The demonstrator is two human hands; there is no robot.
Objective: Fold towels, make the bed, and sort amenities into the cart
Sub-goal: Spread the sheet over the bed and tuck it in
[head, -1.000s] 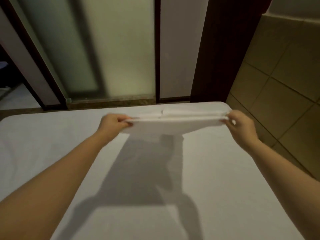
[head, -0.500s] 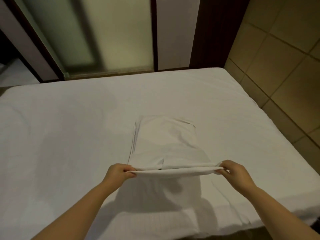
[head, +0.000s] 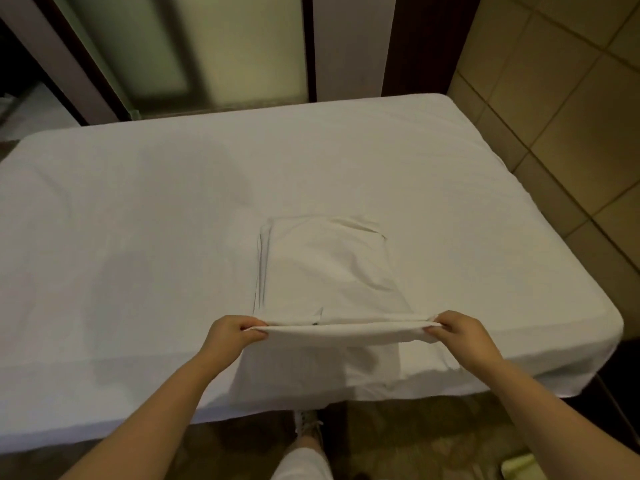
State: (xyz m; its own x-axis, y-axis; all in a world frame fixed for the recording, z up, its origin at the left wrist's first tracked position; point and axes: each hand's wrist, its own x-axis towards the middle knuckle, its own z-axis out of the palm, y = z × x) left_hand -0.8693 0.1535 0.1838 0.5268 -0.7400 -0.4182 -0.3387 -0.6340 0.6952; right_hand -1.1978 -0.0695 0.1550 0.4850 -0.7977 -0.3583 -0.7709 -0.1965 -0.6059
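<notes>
A white folded towel (head: 325,265) lies lengthwise on the white bed (head: 138,220), its far end flat on the sheet and its near edge lifted. My left hand (head: 232,332) pinches the near left corner of that edge. My right hand (head: 460,332) pinches the near right corner. The lifted edge stretches taut between both hands just above the bed's near side. A shadow falls on the sheet under the raised part.
The bed's near edge (head: 381,393) hangs just in front of my leg and shoe (head: 308,427). Tiled floor (head: 571,133) runs along the right side. Frosted glass panels (head: 221,50) and dark frames stand behind the bed. A pale object (head: 519,467) sits at the bottom right.
Both hands drew the towel's held edge back toward me and lower, laying its far end on the bed. Since half a second ago the view pulled back slightly; the grip is unchanged.
</notes>
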